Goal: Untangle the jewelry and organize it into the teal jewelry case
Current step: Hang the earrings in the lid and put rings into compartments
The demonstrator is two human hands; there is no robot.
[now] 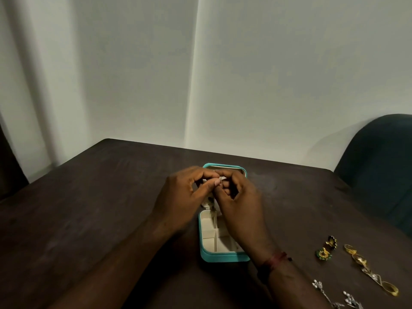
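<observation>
The teal jewelry case (223, 257) lies open on the dark table, its cream compartments showing below my hands and its lid (224, 167) behind them. My left hand (182, 197) and my right hand (240, 204) meet above the case, fingertips pinched together on a small piece of jewelry (219, 181). A thin dangling part of it (211, 208) hangs down toward the case's far compartments. Most of the piece is hidden by my fingers.
To the right on the table lie two green-and-gold earrings (326, 248), a row of gold rings (370, 270) and silver earrings (334, 295) near the front edge. A dark chair (379, 166) stands at the table's right side. A wall lies behind.
</observation>
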